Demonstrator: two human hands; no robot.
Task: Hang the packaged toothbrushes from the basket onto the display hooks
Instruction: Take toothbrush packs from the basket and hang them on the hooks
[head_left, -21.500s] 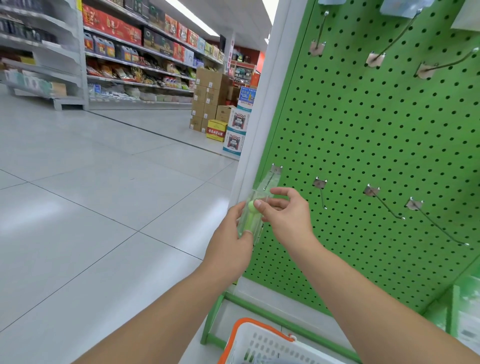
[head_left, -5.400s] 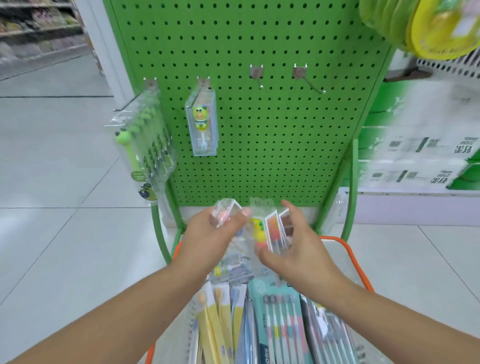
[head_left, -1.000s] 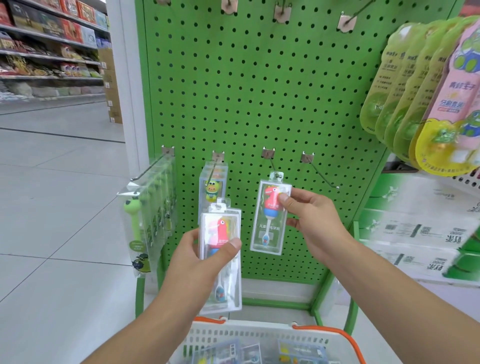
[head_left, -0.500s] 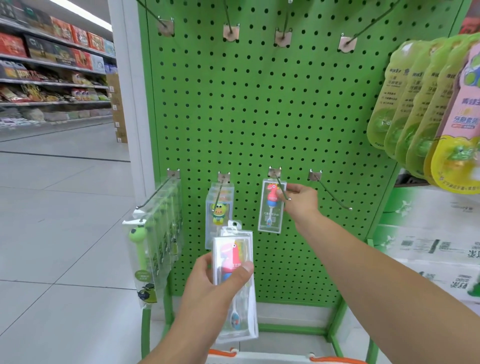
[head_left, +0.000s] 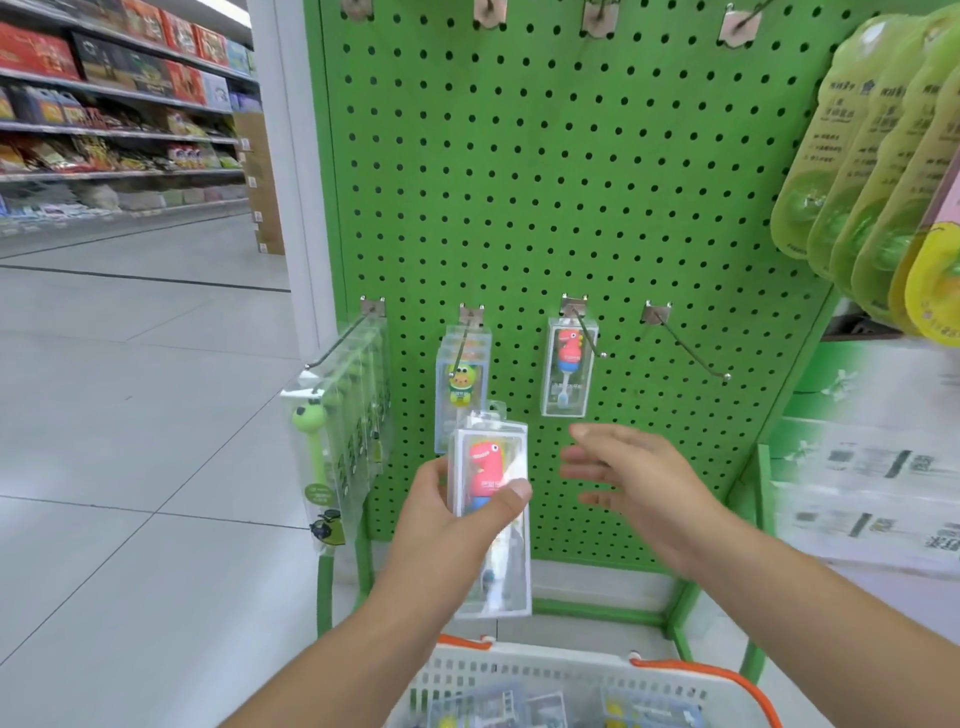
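Both hands are raised in front of a green pegboard (head_left: 571, 182). The left hand (head_left: 447, 525) grips a clear, rigid plastic box (head_left: 493, 514), thumb pressed across its front and fingers behind; inside stands a toothbrush with a glossy red dinosaur handle. The right hand (head_left: 639, 478) holds nothing, its fingers spread and relaxed just beside the box, not touching it.

A matching red dinosaur pack (head_left: 567, 371) hangs on the third hook (head_left: 587, 332), flat against the perforated metal panel. On the second hook (head_left: 470, 332) hang clear boxes with a green and yellow figure (head_left: 462, 384). The first hook (head_left: 343, 338) at the panel's left edge carries a thick row of green frog-headed packs (head_left: 337, 431) reaching out to its tip. The fourth hook (head_left: 685, 345), a thin bare wire with a small ball end, juts forward and down with open board all around it.

Below, a white slotted plastic basket (head_left: 545, 670) with orange handles holds more packs, blurred. Soft green pouches (head_left: 857, 156) hang at the right edge. Smooth pale floor tiles (head_left: 130, 415) stretch openly to the left.
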